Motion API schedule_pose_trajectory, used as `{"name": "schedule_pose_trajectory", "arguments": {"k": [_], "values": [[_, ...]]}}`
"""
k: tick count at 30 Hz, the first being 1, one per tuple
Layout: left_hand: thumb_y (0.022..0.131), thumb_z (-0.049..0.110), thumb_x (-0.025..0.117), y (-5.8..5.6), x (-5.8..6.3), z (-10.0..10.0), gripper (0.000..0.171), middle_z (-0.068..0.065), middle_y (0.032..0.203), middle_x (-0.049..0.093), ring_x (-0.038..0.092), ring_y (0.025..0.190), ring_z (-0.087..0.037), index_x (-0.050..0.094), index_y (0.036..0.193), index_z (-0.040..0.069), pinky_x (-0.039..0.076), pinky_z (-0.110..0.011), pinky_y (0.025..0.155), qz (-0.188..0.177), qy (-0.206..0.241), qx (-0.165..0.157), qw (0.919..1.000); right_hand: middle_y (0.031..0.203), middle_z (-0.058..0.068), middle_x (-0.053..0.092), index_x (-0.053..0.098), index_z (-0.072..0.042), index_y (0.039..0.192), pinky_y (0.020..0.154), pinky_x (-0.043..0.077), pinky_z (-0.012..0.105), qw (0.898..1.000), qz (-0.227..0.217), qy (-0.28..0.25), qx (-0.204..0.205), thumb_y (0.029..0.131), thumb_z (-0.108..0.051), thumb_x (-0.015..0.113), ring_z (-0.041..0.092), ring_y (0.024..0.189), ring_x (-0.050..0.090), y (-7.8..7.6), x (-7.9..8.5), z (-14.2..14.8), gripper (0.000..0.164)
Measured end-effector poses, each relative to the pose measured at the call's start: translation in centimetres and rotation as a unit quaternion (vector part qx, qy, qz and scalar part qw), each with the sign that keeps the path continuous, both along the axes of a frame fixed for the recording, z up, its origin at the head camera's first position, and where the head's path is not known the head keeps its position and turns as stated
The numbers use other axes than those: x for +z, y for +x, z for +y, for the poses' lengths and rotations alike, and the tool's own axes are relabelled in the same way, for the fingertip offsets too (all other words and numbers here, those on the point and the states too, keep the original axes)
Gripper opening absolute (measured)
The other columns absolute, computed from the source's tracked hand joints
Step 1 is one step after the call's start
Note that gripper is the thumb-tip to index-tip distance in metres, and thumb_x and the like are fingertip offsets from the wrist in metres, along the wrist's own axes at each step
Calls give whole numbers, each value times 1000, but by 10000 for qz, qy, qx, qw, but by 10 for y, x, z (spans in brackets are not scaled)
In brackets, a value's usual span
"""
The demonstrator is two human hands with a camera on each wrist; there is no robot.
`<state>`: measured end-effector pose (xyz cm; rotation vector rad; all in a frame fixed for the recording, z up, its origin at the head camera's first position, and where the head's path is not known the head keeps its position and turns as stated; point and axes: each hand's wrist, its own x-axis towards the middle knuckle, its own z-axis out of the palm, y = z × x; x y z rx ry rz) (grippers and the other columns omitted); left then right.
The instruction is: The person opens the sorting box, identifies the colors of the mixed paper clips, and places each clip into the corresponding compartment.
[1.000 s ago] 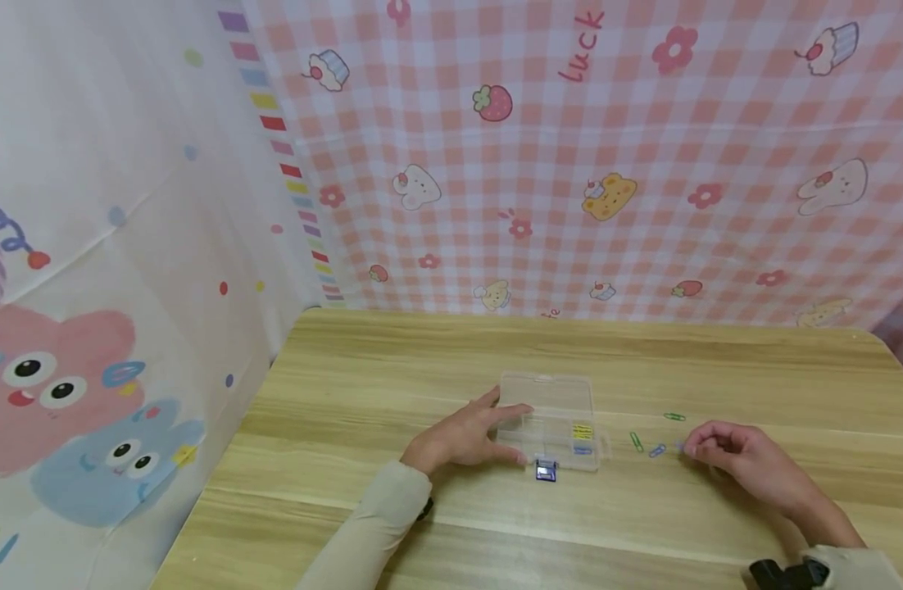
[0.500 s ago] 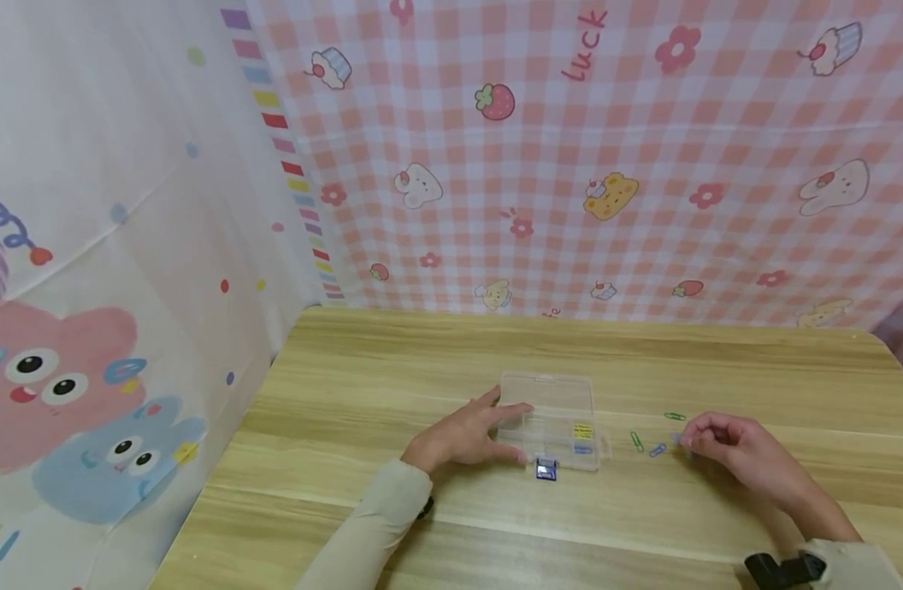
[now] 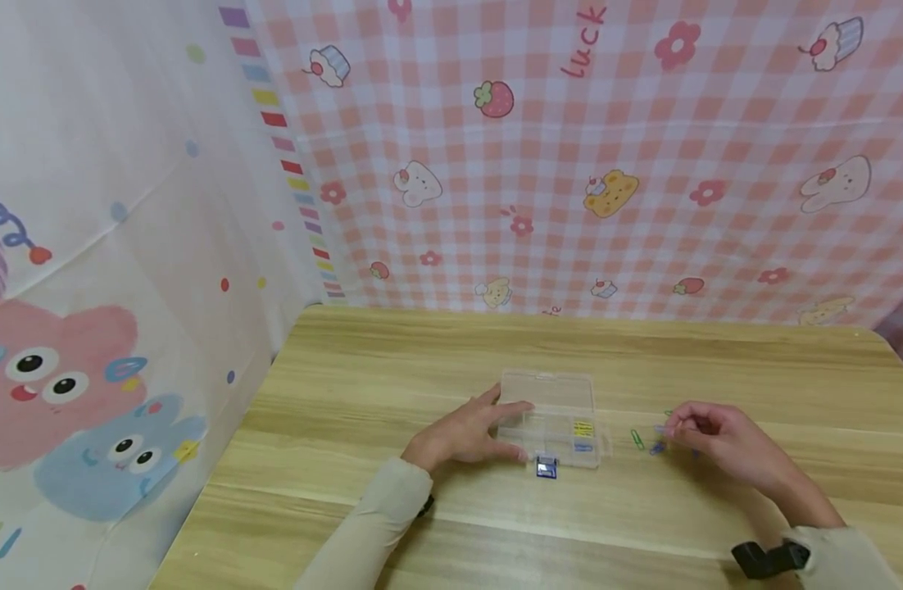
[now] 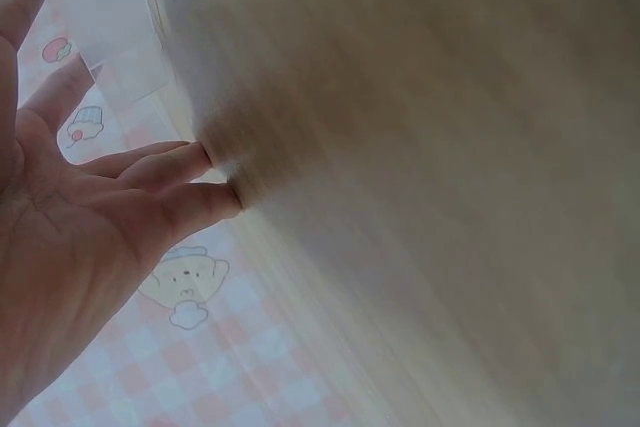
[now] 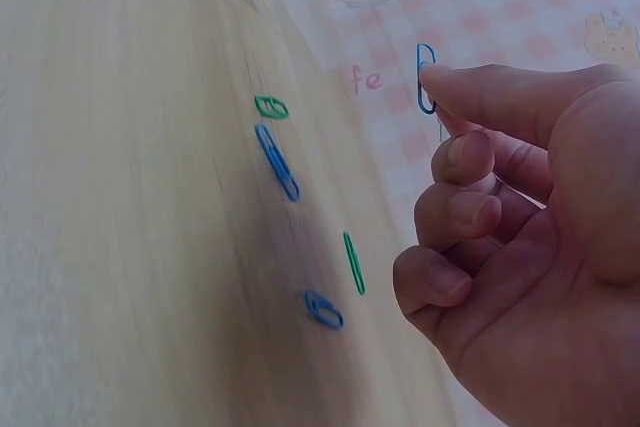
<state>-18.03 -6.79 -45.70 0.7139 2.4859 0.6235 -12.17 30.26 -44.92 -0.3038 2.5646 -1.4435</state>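
A clear plastic box (image 3: 558, 393) lies on the table with its lid folded back. My left hand (image 3: 462, 430) rests at its left side, fingers spread, thumb at the front edge and index finger reaching over the box. In the left wrist view, two fingertips (image 4: 225, 192) of that hand meet the table. Yellow paper clips (image 3: 583, 429) and blue ones (image 3: 583, 448) lie in the right compartments. My right hand (image 3: 724, 442) pinches a blue paper clip (image 5: 426, 77) between thumb and index finger, above the table, the other fingers curled in.
Below the right hand lie two green paper clips, one nearer the box (image 5: 270, 107) and one farther back (image 5: 354, 263), and two blue ones (image 5: 277, 162). A small dark-blue tab (image 3: 546, 467) sits at the box's front edge. A pink checked cloth (image 3: 451, 164) hangs behind the wooden table (image 3: 392, 352).
My right hand has lifted the pinched blue paper clip and moved left toward the box, now partly covering the far green clip. The left hand and box have stayed in place.
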Motion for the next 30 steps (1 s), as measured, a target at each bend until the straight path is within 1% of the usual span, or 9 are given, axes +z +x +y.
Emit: {"name": "schedule_pose_trajectory", "arguments": {"k": [3,8,15,20,26,30], "values": [[86,58,68,-1,0,0,74,-13,166,9,20,149,-40,36,151,45,23,-54,119,-3,9,-1,10000,84,1,59,65,2,98,58,46,25,9999,35,-84,102,98,-6,60,6,71,50,-2,0,-4,10],[86,59,68,-1,1,0,74,-12,166,9,19,149,-40,35,151,46,23,-55,119,-14,-11,30,10000,83,1,58,65,3,98,60,47,25,9997,-78,-135,165,97,-4,60,4,72,50,-6,-1,-11,9],[86,59,68,1,2,1,75,-11,166,8,18,149,-41,35,151,46,23,-56,119,-65,0,43,10000,81,5,57,65,3,98,57,44,26,9994,-226,-184,169,97,-6,62,7,70,49,-8,1,-17,10],[86,60,67,1,2,0,74,-12,166,8,18,149,-41,35,151,46,24,-56,118,-44,2,58,10000,83,8,60,65,2,98,59,47,27,9991,-306,-195,213,97,-9,63,9,71,50,-9,3,-22,11],[86,59,68,2,2,0,74,-11,167,8,18,149,-42,36,151,46,24,-57,118,-51,1,70,10000,82,8,60,65,2,98,60,49,27,9986,-374,-232,279,96,-9,64,13,71,53,-12,4,-29,11],[85,59,68,2,2,0,74,-11,167,8,18,149,-41,36,150,46,24,-56,118,-40,9,75,10000,81,8,58,65,1,98,57,47,27,9983,-435,-210,332,96,-10,64,14,69,52,-13,5,-34,12]]}}
